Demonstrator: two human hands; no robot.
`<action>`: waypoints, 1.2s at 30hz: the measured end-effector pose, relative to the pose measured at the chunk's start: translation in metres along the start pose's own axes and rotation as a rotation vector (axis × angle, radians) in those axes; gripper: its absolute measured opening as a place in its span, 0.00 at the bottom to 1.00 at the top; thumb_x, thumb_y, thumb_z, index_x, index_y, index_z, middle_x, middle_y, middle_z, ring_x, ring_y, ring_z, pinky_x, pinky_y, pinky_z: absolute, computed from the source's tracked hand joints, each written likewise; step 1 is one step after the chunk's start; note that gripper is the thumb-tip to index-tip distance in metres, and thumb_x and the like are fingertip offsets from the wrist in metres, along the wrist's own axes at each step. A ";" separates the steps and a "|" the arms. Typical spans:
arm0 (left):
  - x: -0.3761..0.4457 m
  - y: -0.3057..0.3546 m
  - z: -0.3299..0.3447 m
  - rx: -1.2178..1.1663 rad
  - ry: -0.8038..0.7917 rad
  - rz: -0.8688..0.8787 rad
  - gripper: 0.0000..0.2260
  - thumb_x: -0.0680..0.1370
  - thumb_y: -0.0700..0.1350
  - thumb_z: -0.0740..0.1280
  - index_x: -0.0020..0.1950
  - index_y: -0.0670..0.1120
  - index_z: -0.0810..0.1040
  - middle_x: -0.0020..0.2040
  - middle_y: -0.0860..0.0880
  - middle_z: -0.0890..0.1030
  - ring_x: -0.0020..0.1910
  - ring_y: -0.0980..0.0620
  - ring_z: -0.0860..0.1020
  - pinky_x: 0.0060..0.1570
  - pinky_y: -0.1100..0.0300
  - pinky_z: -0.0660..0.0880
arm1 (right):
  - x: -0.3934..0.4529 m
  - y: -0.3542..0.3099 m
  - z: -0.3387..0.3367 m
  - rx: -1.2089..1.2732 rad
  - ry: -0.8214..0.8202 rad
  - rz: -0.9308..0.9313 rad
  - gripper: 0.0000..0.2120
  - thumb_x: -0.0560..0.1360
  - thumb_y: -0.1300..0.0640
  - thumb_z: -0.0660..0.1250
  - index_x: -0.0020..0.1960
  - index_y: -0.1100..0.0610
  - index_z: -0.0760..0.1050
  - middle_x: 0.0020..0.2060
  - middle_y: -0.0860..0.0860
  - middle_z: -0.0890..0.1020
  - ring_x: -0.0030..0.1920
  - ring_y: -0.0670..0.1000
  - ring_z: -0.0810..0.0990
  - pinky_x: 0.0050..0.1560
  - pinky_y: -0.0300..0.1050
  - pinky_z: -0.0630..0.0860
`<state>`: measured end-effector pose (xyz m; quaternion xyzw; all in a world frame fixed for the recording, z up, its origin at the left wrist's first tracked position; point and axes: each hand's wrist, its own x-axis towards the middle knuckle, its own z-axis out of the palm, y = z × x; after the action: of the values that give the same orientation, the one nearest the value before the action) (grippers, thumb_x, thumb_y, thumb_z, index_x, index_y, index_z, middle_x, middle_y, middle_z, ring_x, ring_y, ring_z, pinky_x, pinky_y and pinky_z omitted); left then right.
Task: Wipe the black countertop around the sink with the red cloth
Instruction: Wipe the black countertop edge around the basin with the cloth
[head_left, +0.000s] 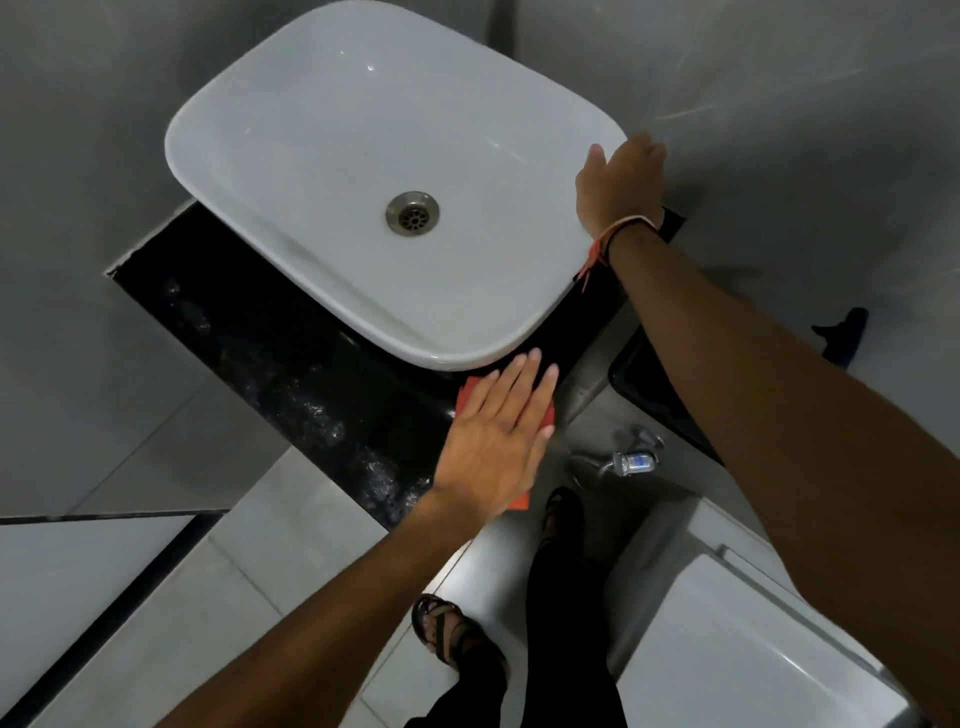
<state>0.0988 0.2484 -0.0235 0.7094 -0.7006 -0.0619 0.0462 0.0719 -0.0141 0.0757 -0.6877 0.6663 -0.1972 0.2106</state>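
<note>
Head view: left hand (493, 441) flat, fingers spread, on red cloth (470, 392) (no legible writing); right hand (621, 179) open on sink (291, 156).

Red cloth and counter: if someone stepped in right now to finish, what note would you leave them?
Left hand: flat, fingers spread, pressing the red cloth onto the black countertop just in front of the sink.
Right hand: resting at the sink's far right rim, holding nothing.
Done: cannot tell; pale smears show on the counter's left stretch.
Left: wipe that stretch, then the right strip.

Red cloth (467, 391) flat on black countertop (291, 364), beside sink (363, 130)
</note>
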 end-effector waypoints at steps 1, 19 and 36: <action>-0.015 -0.006 0.001 0.003 -0.011 0.026 0.27 0.85 0.53 0.49 0.83 0.46 0.48 0.84 0.44 0.52 0.84 0.48 0.50 0.81 0.48 0.56 | 0.000 0.000 0.000 0.000 0.006 -0.006 0.23 0.87 0.49 0.56 0.75 0.64 0.65 0.75 0.59 0.69 0.74 0.58 0.72 0.68 0.49 0.71; -0.102 -0.007 0.001 0.037 0.002 -0.220 0.29 0.85 0.58 0.47 0.82 0.45 0.53 0.82 0.42 0.59 0.82 0.43 0.57 0.80 0.43 0.59 | -0.080 -0.018 0.004 -0.270 0.076 -0.386 0.36 0.86 0.37 0.49 0.82 0.63 0.59 0.83 0.64 0.53 0.84 0.59 0.55 0.84 0.56 0.50; -0.058 -0.219 -0.027 0.117 -0.011 0.306 0.22 0.85 0.50 0.55 0.80 0.53 0.62 0.82 0.45 0.61 0.82 0.46 0.57 0.81 0.44 0.58 | -0.098 -0.031 0.017 -0.168 -0.197 -0.553 0.39 0.81 0.28 0.54 0.82 0.52 0.59 0.85 0.58 0.53 0.85 0.58 0.51 0.83 0.60 0.52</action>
<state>0.3184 0.3092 -0.0284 0.5955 -0.8031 -0.0173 0.0098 0.1040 0.0855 0.0795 -0.8737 0.4443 -0.1233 0.1549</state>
